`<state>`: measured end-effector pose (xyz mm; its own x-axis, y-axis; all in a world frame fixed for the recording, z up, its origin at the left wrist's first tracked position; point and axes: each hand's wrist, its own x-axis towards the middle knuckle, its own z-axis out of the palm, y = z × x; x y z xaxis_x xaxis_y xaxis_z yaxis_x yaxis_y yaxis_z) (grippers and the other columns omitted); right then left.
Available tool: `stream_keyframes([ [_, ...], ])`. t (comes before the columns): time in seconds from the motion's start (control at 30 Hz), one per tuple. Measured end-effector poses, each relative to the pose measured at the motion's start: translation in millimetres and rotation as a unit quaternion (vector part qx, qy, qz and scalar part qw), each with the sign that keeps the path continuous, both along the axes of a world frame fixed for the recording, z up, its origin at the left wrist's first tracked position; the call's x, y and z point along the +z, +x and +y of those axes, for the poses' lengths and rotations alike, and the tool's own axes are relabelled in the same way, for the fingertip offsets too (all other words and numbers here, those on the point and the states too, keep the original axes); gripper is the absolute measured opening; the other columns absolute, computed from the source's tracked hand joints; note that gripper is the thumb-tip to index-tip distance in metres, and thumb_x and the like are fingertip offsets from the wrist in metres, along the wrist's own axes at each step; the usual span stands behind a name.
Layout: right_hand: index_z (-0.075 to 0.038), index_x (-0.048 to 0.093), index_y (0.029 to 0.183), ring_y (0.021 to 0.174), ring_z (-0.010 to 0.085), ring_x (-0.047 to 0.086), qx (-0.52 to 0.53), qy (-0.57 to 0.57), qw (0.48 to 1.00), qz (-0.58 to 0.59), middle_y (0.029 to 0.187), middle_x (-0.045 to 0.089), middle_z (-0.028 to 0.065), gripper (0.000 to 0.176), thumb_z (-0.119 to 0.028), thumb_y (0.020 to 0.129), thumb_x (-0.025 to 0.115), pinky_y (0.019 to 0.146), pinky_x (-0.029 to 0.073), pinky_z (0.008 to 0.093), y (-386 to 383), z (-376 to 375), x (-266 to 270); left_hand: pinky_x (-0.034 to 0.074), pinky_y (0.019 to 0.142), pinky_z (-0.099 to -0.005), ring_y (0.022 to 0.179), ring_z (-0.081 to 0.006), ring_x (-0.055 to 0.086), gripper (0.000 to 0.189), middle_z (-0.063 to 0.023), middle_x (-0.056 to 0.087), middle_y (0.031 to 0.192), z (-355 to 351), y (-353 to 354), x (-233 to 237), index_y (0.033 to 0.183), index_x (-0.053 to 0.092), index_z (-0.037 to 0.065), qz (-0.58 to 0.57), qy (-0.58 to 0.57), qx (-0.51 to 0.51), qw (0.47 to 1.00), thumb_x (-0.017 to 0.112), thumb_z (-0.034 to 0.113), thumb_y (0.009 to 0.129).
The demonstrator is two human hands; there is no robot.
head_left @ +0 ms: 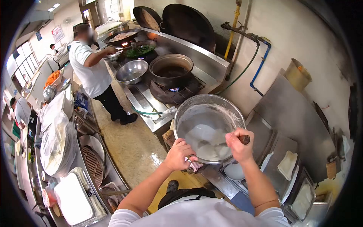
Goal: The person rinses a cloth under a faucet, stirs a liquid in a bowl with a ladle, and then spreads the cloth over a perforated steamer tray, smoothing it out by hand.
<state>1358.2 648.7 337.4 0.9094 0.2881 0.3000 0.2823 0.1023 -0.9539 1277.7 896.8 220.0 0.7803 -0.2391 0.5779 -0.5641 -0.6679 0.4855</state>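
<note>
A large steel bowl (239, 113) stands in front of me, with a pale, cloudy liquid (200, 126) inside. My left hand (179, 154) grips its near left rim, fingers closed, with some cloth just beneath. At the bowl's right side, my right hand (240, 144) is wrapped round a wooden handle (245, 139); the far end of this tool is blurred in the liquid. To the upper left, a dark pot (171, 60) sits over a lit burner, beside an empty-looking metal bowl (132, 72).
A co-worker (89, 64) in a white shirt stands at a wok (140, 49) on the stove. Trays (73, 200) and a plastic-covered tub (56, 147) line the left counter. A green hose (242, 73) runs along the wall. More trays (287, 164) lie at right.
</note>
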Motion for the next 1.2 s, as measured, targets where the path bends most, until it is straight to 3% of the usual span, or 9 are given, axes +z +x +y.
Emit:
stream_keyframes([
  [0.13,-0.003,0.058,0.067,0.055,0.0079,0.049,-0.043,0.089,0.994,-0.054,0.062,0.058,0.0013,0.026,-0.001,0.087,0.074,0.052,0.038,0.0294,-4,37,-32,0.045,0.102,-0.0455,0.087,-0.0273,0.061,0.017,-0.0036,0.064,0.080,0,0,0,0.083,0.074,0.013,-0.001,0.008,0.002,1.000,0.084,0.024,0.077],
  [0.3,-0.002,0.049,0.065,0.057,0.0102,0.047,-0.025,-0.050,0.977,-0.207,0.064,0.057,0.0041,0.032,0.005,0.087,0.071,0.054,0.037,0.0302,15,40,-40,0.045,0.102,-0.0456,0.087,-0.0273,0.061,0.017,-0.0036,0.064,0.079,2,2,4,0.083,0.074,0.013,0.005,0.002,-0.002,1.000,0.085,0.025,0.077],
  [0.53,-0.002,0.052,0.064,0.056,0.0083,0.045,-0.064,-0.047,0.994,-0.071,0.060,0.052,0.0005,0.033,-0.001,0.088,0.074,0.052,0.033,0.0288,-11,0,-13,0.045,0.103,-0.0477,0.085,-0.0276,0.061,0.017,-0.0035,0.065,0.080,1,3,-3,0.085,0.075,0.014,-0.005,-0.004,-0.003,1.000,0.085,0.025,0.076],
  [0.57,-0.004,0.046,0.065,0.056,0.0098,0.045,-0.060,-0.040,0.995,-0.070,0.059,0.051,0.0018,0.032,0.005,0.090,0.064,0.052,0.035,0.0298,-11,1,-17,0.045,0.103,-0.0476,0.085,-0.0277,0.061,0.017,-0.0035,0.065,0.080,1,3,-3,0.085,0.075,0.014,-0.007,-0.004,-0.005,1.000,0.085,0.026,0.076],
  [0.67,-0.002,0.055,0.066,0.055,0.0106,0.049,-0.041,0.161,0.985,0.052,0.063,0.059,0.0028,0.028,0.001,0.087,0.073,0.052,0.038,0.0314,-10,19,-24,0.044,0.102,-0.0470,0.085,-0.0278,0.060,0.018,-0.0035,0.065,0.080,2,3,-2,0.085,0.075,0.014,-0.007,0.006,-0.005,1.000,0.084,0.027,0.077],
  [0.77,-0.002,0.053,0.066,0.052,0.0131,0.050,-0.117,0.118,0.980,-0.113,0.060,0.057,0.0043,0.029,0.002,0.087,0.072,0.051,0.039,0.0326,0,48,-49,0.045,0.101,-0.0450,0.087,-0.0271,0.061,0.020,-0.0025,0.064,0.080,2,3,-2,0.084,0.074,0.014,-0.006,0.016,-0.001,1.000,0.085,0.029,0.078],
  [0.9,-0.004,0.050,0.065,0.050,0.0154,0.048,-0.050,-0.043,0.970,-0.232,0.058,0.053,0.0070,0.032,0.002,0.087,0.072,0.049,0.036,0.0321,8,37,-43,0.045,0.100,-0.0445,0.087,-0.0269,0.061,0.020,-0.0024,0.064,0.080,3,1,2,0.084,0.074,0.014,-0.004,0.003,-0.006,1.000,0.085,0.029,0.078],
  [1.0,-0.005,0.049,0.065,0.049,0.0134,0.045,-0.055,-0.062,0.967,-0.241,0.057,0.052,0.0042,0.033,0.003,0.088,0.072,0.049,0.033,0.0317,4,9,-38,0.045,0.099,-0.0442,0.087,-0.0268,0.061,0.020,-0.0024,0.064,0.080,4,2,-1,0.084,0.074,0.013,-0.007,0.001,-0.009,1.000,0.086,0.029,0.078],
  [1.2,-0.004,0.045,0.065,0.055,0.0103,0.044,-0.040,0.017,0.996,-0.083,0.059,0.051,0.0013,0.036,0.000,0.092,0.069,0.051,0.034,0.0314,-33,2,-13,0.045,0.101,-0.0451,0.085,-0.0269,0.060,0.019,-0.0026,0.065,0.080,2,3,-2,0.084,0.074,0.013,-0.013,0.006,-0.012,1.000,0.085,0.027,0.076],
])
